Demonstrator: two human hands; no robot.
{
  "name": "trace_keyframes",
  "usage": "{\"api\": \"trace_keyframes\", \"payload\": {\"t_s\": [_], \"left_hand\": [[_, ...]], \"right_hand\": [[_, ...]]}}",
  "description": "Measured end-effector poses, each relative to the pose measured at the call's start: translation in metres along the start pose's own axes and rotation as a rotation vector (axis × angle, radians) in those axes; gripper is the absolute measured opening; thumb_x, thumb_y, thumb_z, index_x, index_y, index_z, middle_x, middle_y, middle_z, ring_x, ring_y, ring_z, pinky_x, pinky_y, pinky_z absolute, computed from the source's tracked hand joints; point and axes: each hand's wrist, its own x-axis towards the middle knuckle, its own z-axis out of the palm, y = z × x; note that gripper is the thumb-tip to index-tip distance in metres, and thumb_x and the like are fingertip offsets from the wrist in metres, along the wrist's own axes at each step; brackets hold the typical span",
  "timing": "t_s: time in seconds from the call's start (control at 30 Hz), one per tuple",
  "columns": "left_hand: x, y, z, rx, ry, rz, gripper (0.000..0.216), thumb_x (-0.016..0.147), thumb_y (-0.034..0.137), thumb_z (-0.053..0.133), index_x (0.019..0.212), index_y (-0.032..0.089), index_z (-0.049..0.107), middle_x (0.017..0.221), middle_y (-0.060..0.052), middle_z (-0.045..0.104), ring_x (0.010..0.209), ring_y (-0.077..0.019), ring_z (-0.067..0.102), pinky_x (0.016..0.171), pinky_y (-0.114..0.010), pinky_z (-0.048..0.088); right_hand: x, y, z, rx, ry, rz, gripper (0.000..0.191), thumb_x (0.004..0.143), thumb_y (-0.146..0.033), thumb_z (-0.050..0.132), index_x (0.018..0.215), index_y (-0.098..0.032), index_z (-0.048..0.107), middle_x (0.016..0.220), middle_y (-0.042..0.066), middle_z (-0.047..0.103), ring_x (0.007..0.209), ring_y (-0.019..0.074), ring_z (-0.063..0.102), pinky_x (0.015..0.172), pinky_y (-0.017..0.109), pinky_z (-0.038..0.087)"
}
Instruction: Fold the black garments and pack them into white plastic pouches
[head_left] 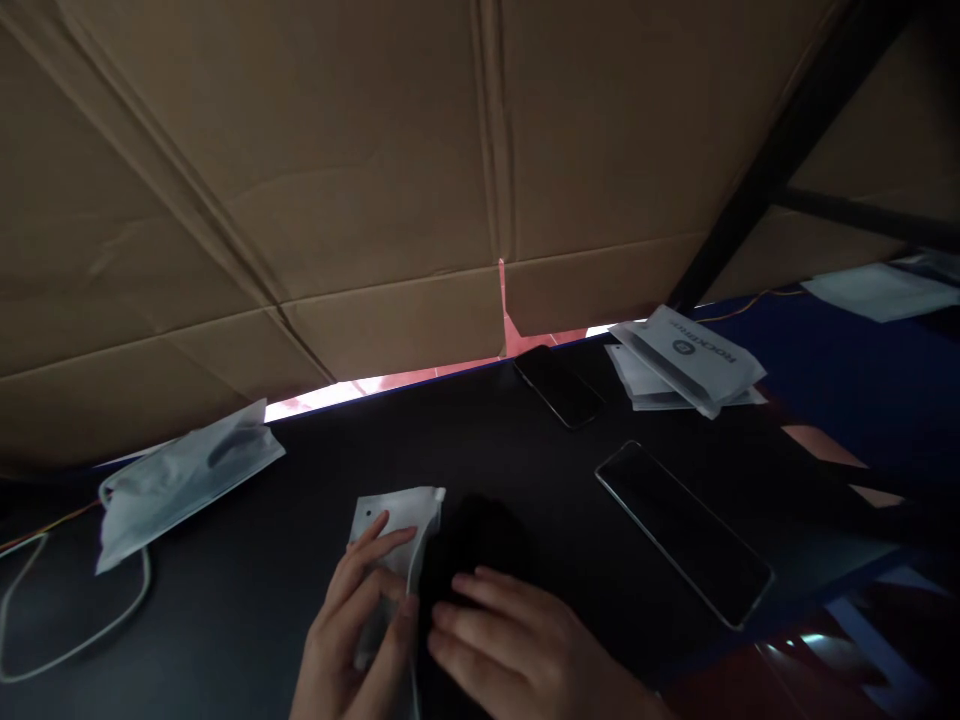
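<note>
A white frosted zip bag (401, 505) lies on the dark table in the lower middle, its slider at the top right corner. My left hand (356, 625) is over it, thumb and a finger closed on the bag's right edge while other fingers spread across its face. Just right of the bag is a soft-looking black item (484, 535), hard to make out against the black surface. My right hand (517, 635) rests against this item with its fingers stretched out towards the bag; the thumb is hidden.
Two dark smartphones (559, 385) (686, 535) lie to the right. Behind them are printed white pouches (690, 360). At left sits another filled frosted bag (191, 480) beside a white cable (90, 650). Cardboard (375, 150) walls the back; a black metal bar (780, 150) slants at right.
</note>
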Motion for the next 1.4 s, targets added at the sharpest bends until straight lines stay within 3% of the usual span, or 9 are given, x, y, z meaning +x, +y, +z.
{"api": "trace_keyframes", "payload": {"t_s": [0.23,0.33,0.43,0.53,0.67,0.87,1.07,1.23,1.4], "left_hand": [[-0.009,0.010,0.017,-0.048,0.082,-0.092,0.020,0.106,0.035,0.058,0.092,0.029,0.070,0.148,-0.005,0.071,0.154,-0.0347,0.055,0.123,-0.061,0.051],[-0.009,0.007,0.020,-0.045,0.077,-0.018,0.018,0.106,0.037,0.059,0.100,0.030,0.074,0.146,-0.006,0.073,0.150,-0.0365,0.059,0.122,-0.063,0.052],[-0.008,0.001,0.018,-0.080,0.109,0.098,0.026,0.105,0.043,0.059,0.125,0.034,0.073,0.147,-0.007,0.073,0.148,-0.0364,0.062,0.119,-0.062,0.055],[-0.006,0.002,0.013,-0.105,0.122,0.036,0.019,0.107,0.041,0.057,0.109,0.032,0.074,0.144,-0.005,0.075,0.147,-0.0339,0.063,0.117,-0.058,0.058],[-0.004,0.013,0.003,-0.151,0.115,-0.127,0.025,0.108,0.035,0.055,0.093,0.030,0.075,0.144,-0.002,0.076,0.142,-0.0311,0.068,0.116,-0.052,0.060],[-0.008,0.021,0.000,-0.042,0.044,0.039,0.023,0.107,0.028,0.057,0.123,0.036,0.072,0.154,0.000,0.069,0.156,-0.0323,0.054,0.123,-0.062,0.052],[-0.006,0.009,-0.013,0.220,-0.210,0.163,0.032,0.109,0.034,0.054,0.136,0.036,0.071,0.170,0.001,0.054,0.161,-0.0384,0.043,0.123,-0.071,0.041],[-0.011,-0.013,-0.029,0.306,-0.394,0.333,0.066,0.109,0.042,0.054,0.172,0.042,0.034,0.179,-0.002,0.035,0.162,-0.0371,0.039,0.119,-0.060,0.047],[-0.017,-0.021,-0.022,0.287,-0.339,0.318,0.076,0.112,0.048,0.045,0.178,0.033,0.012,0.179,-0.005,0.034,0.164,-0.0325,0.034,0.121,-0.051,0.045]], "right_hand": [[-0.003,-0.010,-0.008,0.140,0.479,0.516,0.056,0.100,-0.002,0.050,0.146,-0.027,0.068,0.133,0.008,0.081,0.120,0.0249,0.081,0.094,0.036,0.072],[-0.009,-0.016,-0.013,0.052,0.229,0.254,0.045,0.108,-0.012,0.058,0.148,-0.029,0.070,0.133,0.006,0.082,0.113,0.0232,0.083,0.089,0.030,0.073],[-0.004,-0.021,-0.010,-0.016,0.208,0.140,0.028,0.109,-0.019,0.066,0.127,-0.034,0.080,0.120,-0.005,0.086,0.112,0.0196,0.083,0.103,0.031,0.068],[0.006,-0.020,-0.006,-0.066,0.120,0.091,0.022,0.114,-0.023,0.059,0.120,-0.025,0.080,0.119,-0.005,0.086,0.115,0.0168,0.081,0.106,0.027,0.064],[0.014,-0.017,0.001,-0.078,0.005,0.104,0.033,0.117,-0.020,0.044,0.122,-0.019,0.077,0.113,-0.001,0.086,0.107,0.0191,0.078,0.097,0.030,0.064],[0.017,-0.022,0.021,-0.130,-0.165,-0.005,0.021,0.108,-0.019,0.060,0.093,-0.020,0.074,0.083,-0.001,0.077,0.078,0.0198,0.065,0.067,0.034,0.055],[0.008,-0.009,0.016,0.036,-0.394,-0.193,0.027,0.115,-0.026,0.054,0.098,-0.021,0.075,0.102,-0.002,0.081,0.117,0.0191,0.067,0.111,0.033,0.050],[0.011,-0.003,0.014,0.203,-0.447,-0.182,0.034,0.118,-0.033,0.049,0.099,-0.022,0.075,0.116,-0.001,0.081,0.130,0.0163,0.065,0.124,0.031,0.042],[0.019,-0.006,0.008,0.298,-0.390,-0.115,0.031,0.117,-0.027,0.053,0.098,-0.023,0.078,0.109,-0.003,0.083,0.125,0.0129,0.069,0.114,0.026,0.049]]}}
